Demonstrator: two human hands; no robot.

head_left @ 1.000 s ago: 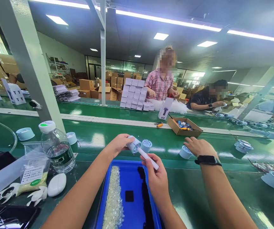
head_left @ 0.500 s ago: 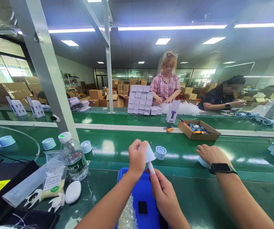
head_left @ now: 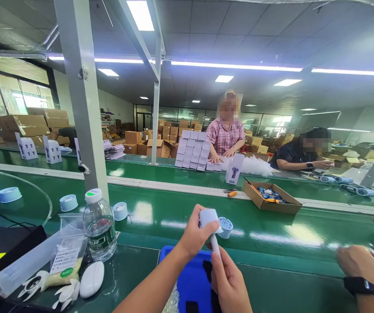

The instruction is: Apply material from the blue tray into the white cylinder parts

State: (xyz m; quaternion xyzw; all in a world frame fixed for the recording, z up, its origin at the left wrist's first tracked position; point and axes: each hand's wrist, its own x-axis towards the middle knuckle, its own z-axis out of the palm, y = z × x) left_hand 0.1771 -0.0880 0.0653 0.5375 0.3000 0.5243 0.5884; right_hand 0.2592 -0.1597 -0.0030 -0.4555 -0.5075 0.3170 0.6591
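Note:
My left hand is closed around a pale plastic housing, thumb across its lower edge. Beneath this housing, my right hand grips a white rod that points up against it; whether the two are joined I cannot tell. Just behind my fingers a round light-blue part with a ribbed inside stands on the green belt. Under my hands lies a blue tray, holding black pieces and small clear bits, partly covered by my arms.
On my left are a water bottle, a white oval case and a bag of granules. An open carton sits across the belt. A co-worker's hand with a dark watch is at right; two people work opposite.
My view has tilted up. The housing in my left hand is turned, its rounded top now facing me more. The co-worker's watch-wearing hand has moved right, away from my hands.

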